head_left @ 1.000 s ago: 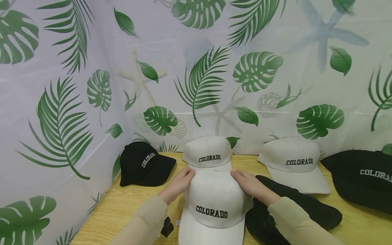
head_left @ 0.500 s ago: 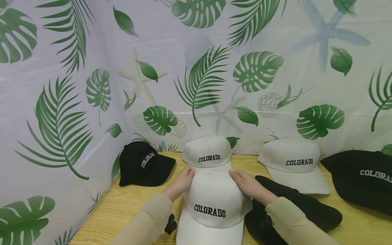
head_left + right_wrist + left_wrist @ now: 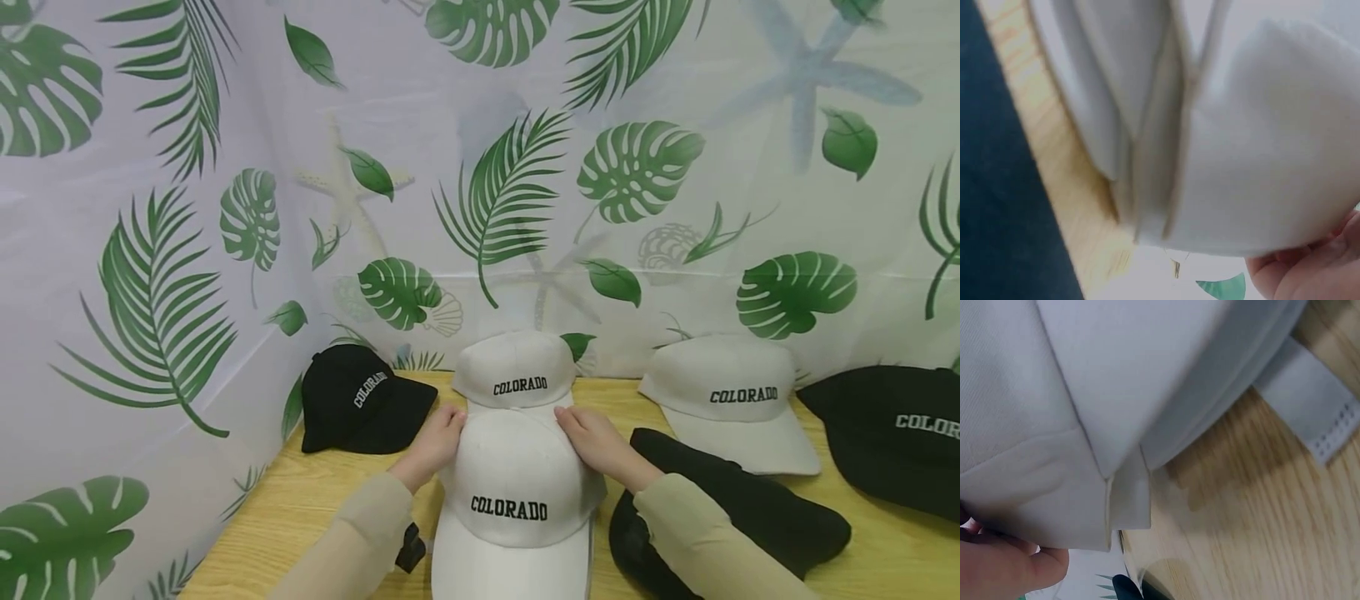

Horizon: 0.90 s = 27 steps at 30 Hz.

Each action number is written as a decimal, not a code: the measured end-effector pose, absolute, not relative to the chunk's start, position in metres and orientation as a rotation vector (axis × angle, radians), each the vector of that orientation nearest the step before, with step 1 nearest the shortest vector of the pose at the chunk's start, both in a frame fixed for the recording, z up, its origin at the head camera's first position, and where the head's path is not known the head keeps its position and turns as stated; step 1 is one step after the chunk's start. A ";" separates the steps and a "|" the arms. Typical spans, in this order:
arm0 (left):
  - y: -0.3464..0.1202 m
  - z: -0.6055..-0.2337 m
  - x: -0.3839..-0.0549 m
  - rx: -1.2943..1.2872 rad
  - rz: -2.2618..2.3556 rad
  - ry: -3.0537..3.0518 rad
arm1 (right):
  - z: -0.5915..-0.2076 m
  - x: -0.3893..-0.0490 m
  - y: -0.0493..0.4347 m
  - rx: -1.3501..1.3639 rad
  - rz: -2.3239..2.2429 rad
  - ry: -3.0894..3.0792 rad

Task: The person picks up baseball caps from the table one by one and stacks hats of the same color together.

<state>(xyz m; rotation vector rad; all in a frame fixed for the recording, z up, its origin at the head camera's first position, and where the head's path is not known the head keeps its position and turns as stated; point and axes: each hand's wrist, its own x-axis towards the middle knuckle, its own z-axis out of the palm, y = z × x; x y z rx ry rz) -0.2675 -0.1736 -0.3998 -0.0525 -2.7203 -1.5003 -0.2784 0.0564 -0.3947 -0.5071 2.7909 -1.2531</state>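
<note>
A white baseball cap (image 3: 517,475) with black COLORADO lettering sits at the front middle, its brim toward me. My left hand (image 3: 438,437) pinches its back edge on the left, thumb and fingers at the rim. On the opposite side my right hand (image 3: 596,437) grips the same edge. In the left wrist view, the cap's panel (image 3: 1029,481) overlaps another white layer beneath it, and a white tag (image 3: 1310,400) sticks out over the wood. Several white layers (image 3: 1104,81) lie nested under the cap in the right wrist view. Directly behind stands another white COLORADO cap (image 3: 517,367).
A black COLORADO cap (image 3: 360,400) stands at the back left. A white cap (image 3: 727,400) and a black cap (image 3: 892,442) are at the right. One more black cap (image 3: 735,508) lies beside my right forearm. Leaf-printed cloth (image 3: 510,167) rises behind the wooden table (image 3: 255,525).
Both hands have shifted slightly with the front white cap, which has moved a little to the left and back. The other caps stay where they were; the head view has turned slightly.
</note>
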 end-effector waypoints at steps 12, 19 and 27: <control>-0.179 -0.398 -0.265 -0.079 -1.568 -2.737 | -0.392 -0.258 0.060 -1.605 -0.808 2.848; -0.191 -0.390 -0.255 -0.696 -1.546 -2.896 | -0.395 -0.257 0.057 -1.401 -0.746 2.784; -0.190 -0.397 -0.251 -0.781 -1.278 -2.999 | -0.395 -0.260 0.057 -1.248 -0.767 2.723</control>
